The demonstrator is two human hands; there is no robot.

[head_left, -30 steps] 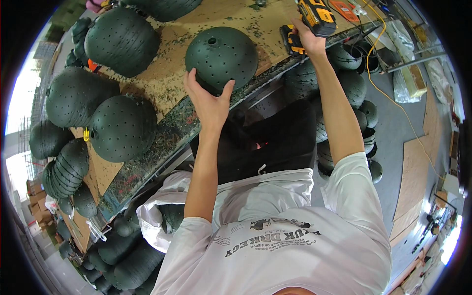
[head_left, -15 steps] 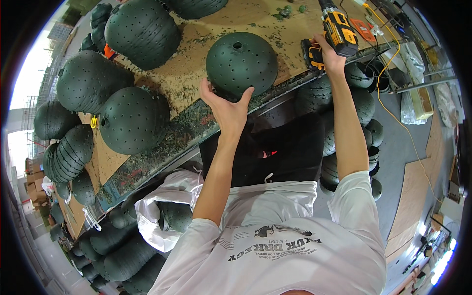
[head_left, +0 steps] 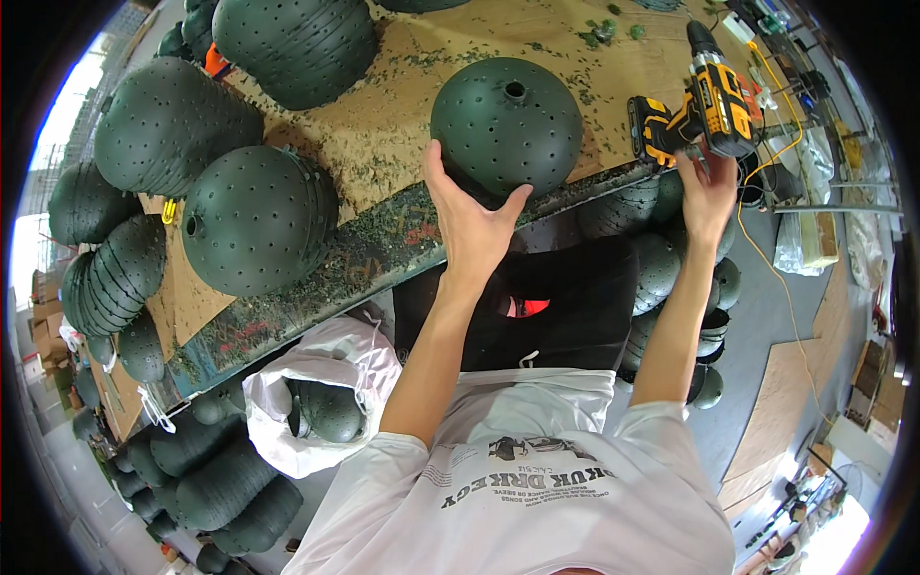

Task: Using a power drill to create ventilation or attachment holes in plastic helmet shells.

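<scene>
A dark green dome-shaped plastic shell [head_left: 508, 125], dotted with small holes and with a larger one near its top, rests on the workbench. My left hand [head_left: 471, 220] grips its near edge, thumb on the right side and fingers on the left; some fingertips are hidden. A yellow-and-black cordless drill [head_left: 719, 105] lies at the bench's right end with its chuck pointing away from me. Just behind the drill is my right hand [head_left: 709, 196], its fingers apart and not wrapped round the handle.
Nested stacks of similar shells [head_left: 259, 225] stand on the left of the bench [head_left: 383, 240], which is littered with green shavings. A white bag [head_left: 278, 422] with shells sits below the near edge. More shells [head_left: 656, 268] lie under the right side, beside a yellow cable [head_left: 767, 264].
My right hand has moved right with the drill and loosened from its handle. My left hand stays on the shell's edge. The whole view has shifted a little.
</scene>
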